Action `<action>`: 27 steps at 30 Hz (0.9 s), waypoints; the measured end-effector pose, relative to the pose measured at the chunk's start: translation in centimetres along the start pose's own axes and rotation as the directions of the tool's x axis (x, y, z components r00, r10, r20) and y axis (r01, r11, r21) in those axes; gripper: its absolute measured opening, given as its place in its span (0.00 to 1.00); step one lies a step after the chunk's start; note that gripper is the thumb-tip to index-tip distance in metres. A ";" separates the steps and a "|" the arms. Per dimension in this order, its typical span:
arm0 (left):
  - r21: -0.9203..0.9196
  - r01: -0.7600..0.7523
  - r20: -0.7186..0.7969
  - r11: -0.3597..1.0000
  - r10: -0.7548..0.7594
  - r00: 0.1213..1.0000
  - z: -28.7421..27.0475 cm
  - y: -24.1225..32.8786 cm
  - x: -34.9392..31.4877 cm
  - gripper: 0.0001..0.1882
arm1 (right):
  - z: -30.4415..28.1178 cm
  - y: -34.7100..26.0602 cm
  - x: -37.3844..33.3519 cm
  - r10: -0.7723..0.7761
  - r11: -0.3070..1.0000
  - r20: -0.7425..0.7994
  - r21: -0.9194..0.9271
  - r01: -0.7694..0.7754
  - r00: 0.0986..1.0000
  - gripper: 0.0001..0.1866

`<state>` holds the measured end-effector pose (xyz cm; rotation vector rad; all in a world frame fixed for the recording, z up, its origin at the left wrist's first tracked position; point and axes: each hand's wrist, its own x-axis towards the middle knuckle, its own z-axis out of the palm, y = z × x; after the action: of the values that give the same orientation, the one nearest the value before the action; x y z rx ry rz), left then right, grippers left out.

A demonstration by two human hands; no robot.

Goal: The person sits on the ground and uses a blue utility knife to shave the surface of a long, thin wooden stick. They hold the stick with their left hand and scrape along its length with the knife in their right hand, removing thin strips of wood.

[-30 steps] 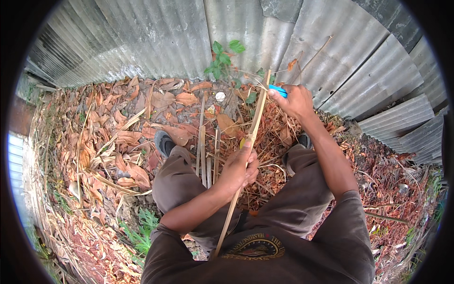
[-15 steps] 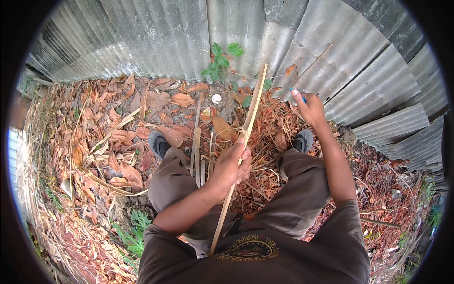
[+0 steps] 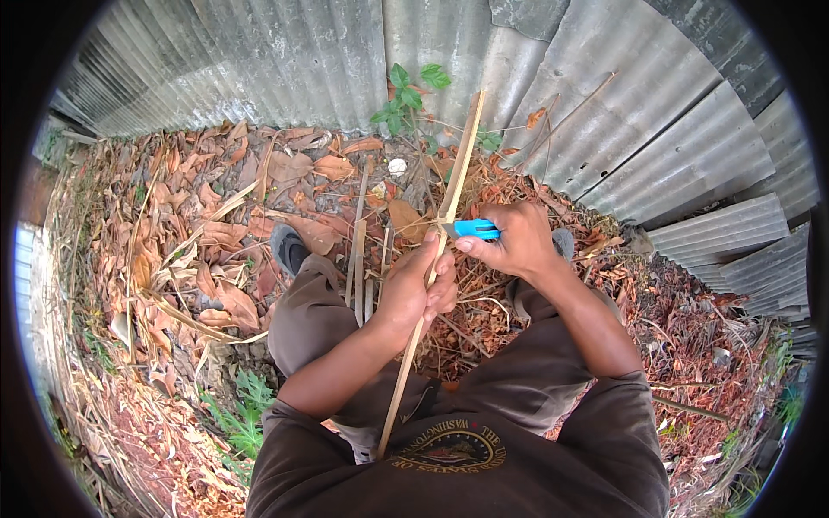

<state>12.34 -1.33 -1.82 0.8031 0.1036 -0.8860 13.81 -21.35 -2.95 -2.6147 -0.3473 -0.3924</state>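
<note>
A long, pale bamboo strip (image 3: 466,154) slants from my lap up toward the metal sheets. My left hand (image 3: 416,289) is wrapped round it just below a node, thumb along its side. In my right hand (image 3: 520,240) is a blue utility knife (image 3: 477,229), its blade against the strip at the node, close above my left thumb. Several more split strips (image 3: 359,250) lie on the ground between my feet, left of the held one.
Corrugated metal sheets (image 3: 250,69) form a fence ahead, overlapping at the right. Dry brown leaves (image 3: 224,233) cover the ground around my shoes (image 3: 288,249). A small green plant (image 3: 401,102) grows at the fence's foot, and another leafy one (image 3: 250,414) stands at lower left.
My right hand has come down and left from beside the fence, bringing the knife's blade to the strip's node. My left hand keeps its grip with little movement.
</note>
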 end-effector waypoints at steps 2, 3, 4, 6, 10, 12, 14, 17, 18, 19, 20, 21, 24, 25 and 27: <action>0.018 0.004 -0.012 1.000 -0.004 1.000 0.1 0.0 -0.1 0.22 | 0.4 0.3 -0.2 -0.046 0.999 -0.025 -0.027 0.046 0.999 0.35; 0.025 0.006 -0.021 1.000 -0.005 1.000 0.1 -0.2 -0.1 0.22 | 0.5 0.5 0.0 -0.080 0.995 -0.048 -0.071 0.077 0.996 0.35; 0.038 0.003 -0.025 0.999 -0.002 1.000 0.0 -0.4 0.0 0.22 | 0.6 0.8 0.2 -0.115 0.988 -0.070 -0.114 0.107 0.991 0.35; 0.078 0.000 -0.022 0.997 0.001 1.000 -0.1 -0.4 0.3 0.22 | 0.8 1.4 0.5 -0.153 0.977 -0.097 -0.165 0.136 0.983 0.36; 0.060 0.010 -0.004 0.998 -0.009 1.000 0.2 -0.3 0.0 0.23 | 0.3 1.3 1.2 -0.173 0.967 -0.087 -0.206 0.153 0.981 0.36; 0.052 0.043 0.041 0.998 -0.045 0.998 0.5 -1.1 -0.5 0.23 | 0.1 3.5 2.8 0.399 0.916 -0.097 -0.009 -0.402 0.912 0.38; 0.091 0.077 0.059 0.993 -0.083 0.995 1.2 -2.6 -0.7 0.24 | -2.6 7.1 4.2 0.476 0.864 -0.154 -0.100 -0.493 0.866 0.41; 0.166 0.089 0.075 0.982 -0.103 0.992 1.2 -2.7 -0.7 0.24 | -3.9 8.4 3.8 0.513 0.825 -0.159 -0.180 -0.535 0.844 0.40; 0.182 0.088 0.044 0.979 -0.098 0.994 1.1 -2.5 -0.8 0.24 | -3.4 7.4 3.3 0.480 0.855 -0.109 -0.165 -0.492 0.870 0.40; 0.197 0.088 0.014 0.976 -0.093 0.996 0.9 -2.2 -0.9 0.24 | -2.5 5.9 2.9 0.393 0.902 -0.068 -0.168 -0.399 0.917 0.40; 0.165 0.036 0.011 0.986 -0.039 0.999 0.1 -2.0 -0.5 0.24 | -1.5 4.0 2.1 0.310 0.936 -0.026 -0.169 -0.309 0.951 0.39; 0.162 0.022 -0.023 0.987 -0.018 1.000 -0.3 -1.5 -0.4 0.24 | -0.6 2.3 1.2 0.236 0.964 0.029 -0.135 -0.230 0.971 0.39; 0.214 -0.005 -0.066 0.977 0.020 0.998 -0.6 -0.8 -0.5 0.23 | 0.5 0.2 -0.6 0.034 0.998 0.049 -0.051 -0.031 0.998 0.35; 0.250 -0.010 -0.068 0.968 0.028 0.997 -0.5 -0.8 -0.6 0.23 | 0.5 0.4 -0.5 0.007 0.998 0.032 -0.064 -0.004 0.999 0.37; 0.291 -0.007 -0.072 0.957 0.029 0.997 -0.4 -0.9 -0.7 0.23 | 0.9 0.8 -0.2 -0.033 0.997 0.006 -0.073 0.033 0.999 0.37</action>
<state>11.33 -0.97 -2.41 1.1114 0.0319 -0.8643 14.06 -21.61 -4.05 -2.6846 -0.3850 -0.4176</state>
